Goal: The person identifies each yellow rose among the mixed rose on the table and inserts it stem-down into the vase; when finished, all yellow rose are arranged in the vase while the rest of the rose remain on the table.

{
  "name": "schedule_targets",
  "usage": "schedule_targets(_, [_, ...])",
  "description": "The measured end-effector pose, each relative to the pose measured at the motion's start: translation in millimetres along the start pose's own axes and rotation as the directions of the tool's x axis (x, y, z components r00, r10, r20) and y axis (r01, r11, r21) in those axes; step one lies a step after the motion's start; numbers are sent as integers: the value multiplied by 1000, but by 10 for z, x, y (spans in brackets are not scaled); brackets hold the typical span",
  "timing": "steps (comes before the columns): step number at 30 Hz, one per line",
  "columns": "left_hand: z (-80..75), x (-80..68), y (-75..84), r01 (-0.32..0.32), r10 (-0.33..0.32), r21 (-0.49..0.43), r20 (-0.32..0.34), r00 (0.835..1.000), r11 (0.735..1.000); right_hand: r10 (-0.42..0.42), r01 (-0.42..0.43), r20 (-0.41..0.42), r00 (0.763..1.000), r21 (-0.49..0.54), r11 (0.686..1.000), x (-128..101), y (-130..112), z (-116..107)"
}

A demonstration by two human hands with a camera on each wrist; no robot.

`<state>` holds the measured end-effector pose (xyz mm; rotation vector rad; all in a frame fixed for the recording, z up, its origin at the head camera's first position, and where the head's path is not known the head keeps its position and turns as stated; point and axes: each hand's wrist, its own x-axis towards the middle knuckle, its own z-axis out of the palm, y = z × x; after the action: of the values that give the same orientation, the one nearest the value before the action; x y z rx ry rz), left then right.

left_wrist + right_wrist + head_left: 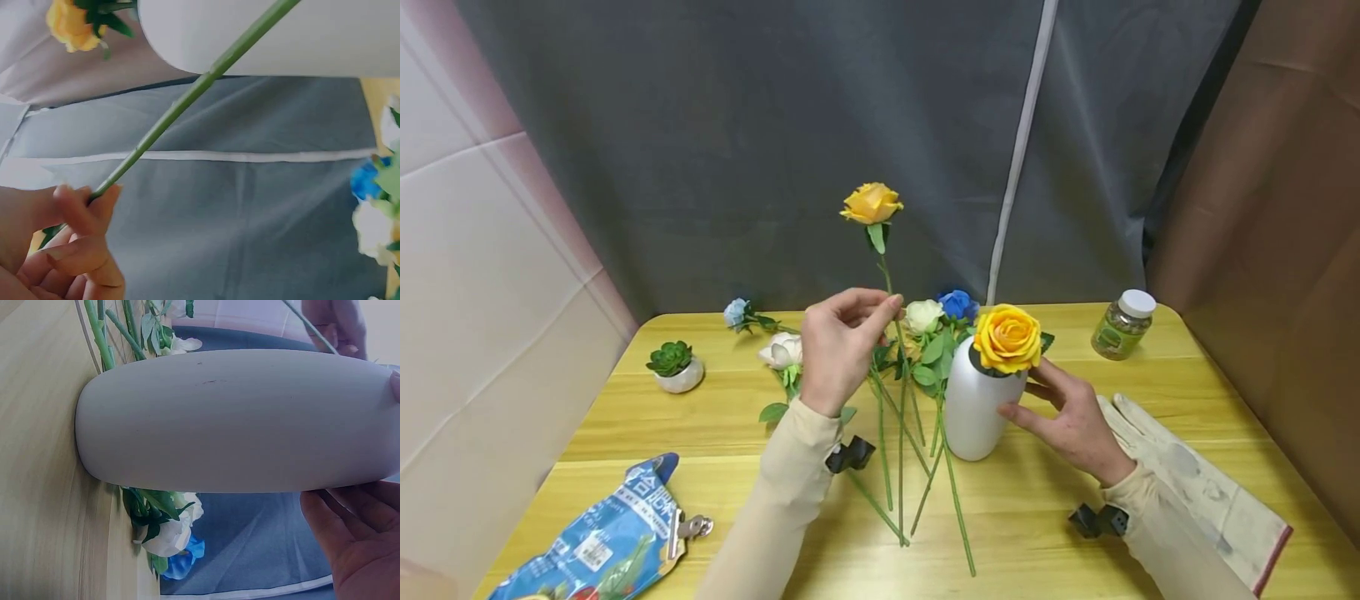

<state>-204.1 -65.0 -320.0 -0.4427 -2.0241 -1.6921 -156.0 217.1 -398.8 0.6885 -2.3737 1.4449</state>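
Left hand [838, 350] pinches the stem of a yellow rose [871, 203] between thumb and fingertips [87, 206]; the rose stands upright, bloom raised well above the table against the grey curtain [775, 125]. The lower stem runs down past the hand toward the table. The left wrist view confirms the pinch, with the stem passing across the vase.

Right hand [1071, 417] rests against the right side of a white vase [973, 404], fingers nearly straight and spread along its wall — touching, not wrapped round it. The vase stands upright near the table's middle, and a second yellow rose [1007, 337] sits in its mouth. The two hands are apart, with the vase between them.

Loose flowers [925, 333] lie just behind and to the left of the vase: white, blue and pale blue blooms, their green stems fanning toward the near edge. Some stems touch the vase foot in the right wrist view.

Table [1150, 500] — wooden, light. The back edge meets the curtain.
- Left rear: small potted succulent [676, 367], well apart from the flowers.
- Near left corner: blue snack bag [610, 542] with a clip, at the front edge.
- Right rear: jar with white lid [1123, 325], near the back edge.
- Right side: pale glove [1195, 483] lying flat, just beside the right forearm, reaching toward the right edge.

Bare wood shows between the succulent and the bag, and in front of the vase between the forearms.
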Motion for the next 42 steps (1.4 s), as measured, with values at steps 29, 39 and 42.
schedule_targets(29, [148,166,185,-276,65,-456,-426,903,846,-14,14,5,1000,6,1000,8,14,-7])
schedule_targets(39, [313,76,137,-268,147,-392,-311,939,880,3,-3,-7,1000,-5,1000,-2,9,0])
schedule_targets(42, [368,40,125,-267,182,-363,-252,950,893,-6,6,-7,1000,4,1000,1,14,-1])
